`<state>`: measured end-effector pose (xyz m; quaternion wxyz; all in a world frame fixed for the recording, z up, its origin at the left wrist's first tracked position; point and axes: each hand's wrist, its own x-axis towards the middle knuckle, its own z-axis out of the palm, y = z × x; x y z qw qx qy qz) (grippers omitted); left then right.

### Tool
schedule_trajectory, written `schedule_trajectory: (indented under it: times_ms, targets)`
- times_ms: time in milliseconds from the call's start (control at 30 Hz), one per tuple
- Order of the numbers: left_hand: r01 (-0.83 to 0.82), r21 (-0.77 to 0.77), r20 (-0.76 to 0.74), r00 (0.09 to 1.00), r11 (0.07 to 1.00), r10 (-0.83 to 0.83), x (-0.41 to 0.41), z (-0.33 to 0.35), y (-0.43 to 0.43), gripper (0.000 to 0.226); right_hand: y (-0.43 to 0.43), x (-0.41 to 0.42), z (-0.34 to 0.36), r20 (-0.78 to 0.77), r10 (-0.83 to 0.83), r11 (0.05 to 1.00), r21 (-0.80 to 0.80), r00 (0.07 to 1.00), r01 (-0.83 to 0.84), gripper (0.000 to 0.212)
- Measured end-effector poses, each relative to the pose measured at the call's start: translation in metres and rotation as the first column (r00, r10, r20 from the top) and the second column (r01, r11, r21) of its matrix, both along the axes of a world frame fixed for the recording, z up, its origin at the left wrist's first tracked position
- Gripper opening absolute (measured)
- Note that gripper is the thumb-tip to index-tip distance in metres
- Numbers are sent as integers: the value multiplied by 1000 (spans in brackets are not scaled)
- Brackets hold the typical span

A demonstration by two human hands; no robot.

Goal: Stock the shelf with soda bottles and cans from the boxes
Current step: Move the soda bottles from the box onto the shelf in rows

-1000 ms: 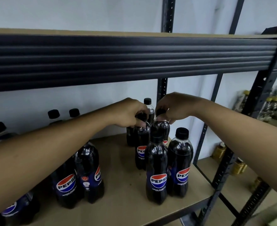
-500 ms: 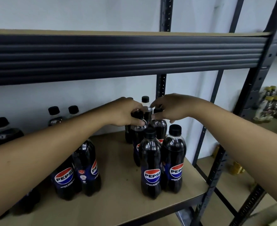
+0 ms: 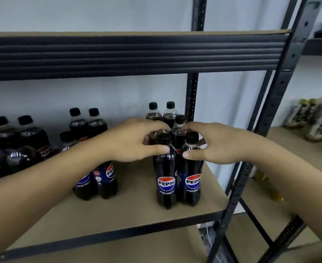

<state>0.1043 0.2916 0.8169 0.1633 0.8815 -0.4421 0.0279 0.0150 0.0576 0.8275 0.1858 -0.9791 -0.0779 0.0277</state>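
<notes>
A person's left hand (image 3: 135,142) curled around the neck of the front-left bottle (image 3: 166,184), thumb pressed on its shoulder just under the black cap, fingers arched over the top. The right hand (image 3: 220,144) mirrored it, thumb and curled fingers closed around the neck of the front-right bottle (image 3: 192,184). Both cola bottles stood upright and touching each other near the right front corner of the shelf (image 3: 137,207), their red-white-and-blue labels facing outward.

Directly behind the pair stood three more small bottles (image 3: 180,119) of the same dark soda, two of them against the pale wall (image 3: 118,95). Whether a fourth sat hidden beneath the left hand could not be told. To the left, well apart from the group, larger bottles (image 3: 107,179) stood partly behind the left forearm, and further black-capped bottles (image 3: 23,139) crowded the far left end.

Above, the dark ribbed beam of the upper shelf (image 3: 137,54) spanned the frame, held by a perforated metal post (image 3: 276,103) at the front right. Beyond that post, on a neighbouring rack, blurred yellow-capped bottles (image 3: 317,118) stood in a cluster.
</notes>
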Motion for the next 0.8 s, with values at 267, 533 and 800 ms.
schedule_trajectory:
  times_ms: [267, 533, 800]
  targets:
    - [-111, 30, -106, 988, 993, 114, -17, -23, -9, 84, -10, 7, -13, 68, 12, 1000, 20, 998, -14, 60]
    - [-211, 2, -68, 975, 978, 210, -19, -30, -12, 85, -12, 15, -16, 102, 27, 998, 46, 994, -32, 58]
    - [-244, -21, -71, 968, 970, 242, -22, -31, -16, 87, -11, 22, -13, 84, 25, 999, 39, 996, -28, 55]
